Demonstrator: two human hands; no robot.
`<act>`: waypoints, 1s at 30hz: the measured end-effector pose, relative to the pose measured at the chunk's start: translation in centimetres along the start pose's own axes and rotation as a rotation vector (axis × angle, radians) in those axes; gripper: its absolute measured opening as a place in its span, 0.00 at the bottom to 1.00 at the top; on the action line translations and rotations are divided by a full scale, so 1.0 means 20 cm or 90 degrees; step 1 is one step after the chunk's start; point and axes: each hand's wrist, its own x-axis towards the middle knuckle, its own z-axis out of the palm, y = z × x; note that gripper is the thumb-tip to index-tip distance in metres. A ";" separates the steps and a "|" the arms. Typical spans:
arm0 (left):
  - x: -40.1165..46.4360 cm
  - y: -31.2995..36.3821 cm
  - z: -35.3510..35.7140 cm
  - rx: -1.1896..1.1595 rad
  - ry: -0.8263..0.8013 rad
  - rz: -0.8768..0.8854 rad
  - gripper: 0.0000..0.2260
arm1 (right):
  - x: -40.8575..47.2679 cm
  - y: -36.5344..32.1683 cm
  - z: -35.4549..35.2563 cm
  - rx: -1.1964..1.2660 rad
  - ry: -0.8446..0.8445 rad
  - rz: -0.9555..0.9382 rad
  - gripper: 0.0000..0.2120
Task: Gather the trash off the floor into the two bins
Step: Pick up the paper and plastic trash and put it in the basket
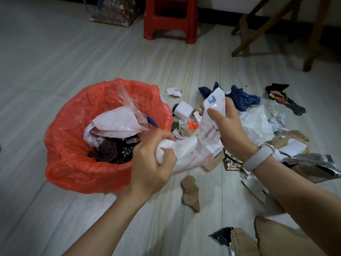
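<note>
A bin lined with a red plastic bag (70, 145) stands on the floor at left, holding white mailers, clear film and dark wrappers. Both my hands hold one white plastic mailer bag (190, 146) just right of the bin's rim. My left hand (153, 163) grips its bunched lower end. My right hand (228, 130), with a pale wristband, grips its upper printed end. Loose trash lies on the floor behind and right: a white foam block (183, 110), blue plastic (243, 98), clear film (258, 124), a dark snack wrapper (284, 100), cardboard scraps (191, 193). Only one bin shows.
A red plastic stool (170, 17) stands at the back centre. Wooden furniture legs (262, 28) rise at the back right. A wire basket of clutter (112, 12) sits at the back left. A silver foil bag (313, 165) lies by my right forearm.
</note>
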 end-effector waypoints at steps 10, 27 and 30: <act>0.24 -0.02 -0.46 0.157 0.286 -0.091 0.09 | 0.08 -0.32 0.50 0.021 -0.066 -0.194 0.08; 0.23 -0.44 -0.47 0.482 -0.417 -0.341 0.24 | 0.05 0.03 0.72 -0.868 -0.440 -0.338 0.18; 0.27 -0.32 -0.45 0.428 -0.189 -0.232 0.19 | 0.03 -0.10 0.57 -0.577 -0.304 -0.329 0.19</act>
